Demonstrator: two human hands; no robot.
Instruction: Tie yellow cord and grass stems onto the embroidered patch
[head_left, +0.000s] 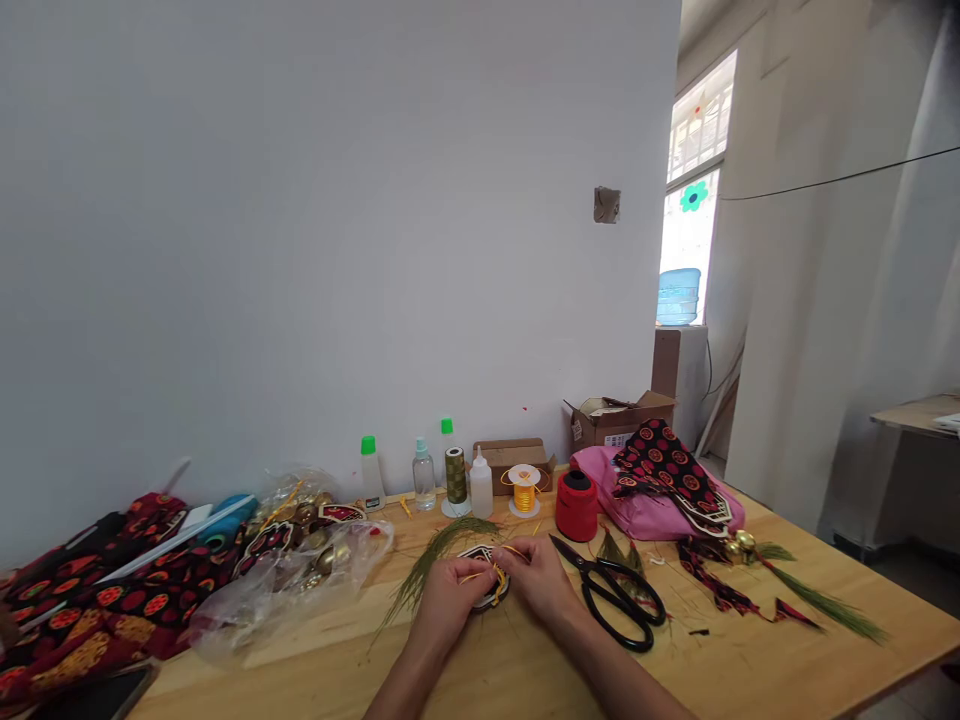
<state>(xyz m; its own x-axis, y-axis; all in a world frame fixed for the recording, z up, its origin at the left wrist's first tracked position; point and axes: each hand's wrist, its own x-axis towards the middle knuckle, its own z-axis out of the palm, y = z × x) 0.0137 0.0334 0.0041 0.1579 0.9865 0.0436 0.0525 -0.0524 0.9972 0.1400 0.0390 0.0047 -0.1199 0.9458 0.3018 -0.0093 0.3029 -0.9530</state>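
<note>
Both my hands meet over the middle of the wooden table [750, 650]. My left hand [448, 592] and my right hand [536, 577] are closed in pinches on a small dark patterned fabric ornament [486, 575] with a white edge and on the yellow cord [498, 577] tied to it. The ornament lies flat on the table between my fingers. A bundle of green tassel strands [429, 558] fans out from under my left hand. Black scissors [619, 597] lie just right of my right hand.
Behind the hands stand a red thread cone [576, 505], a yellow cord spool [524, 490], a green-gold spool [455, 477], and small plastic bottles [424, 475]. Patterned fabric [90, 600] and a clear bag of bells [300, 560] lie at left; pink cloth [645, 510] and cardboard boxes [619, 420] at right.
</note>
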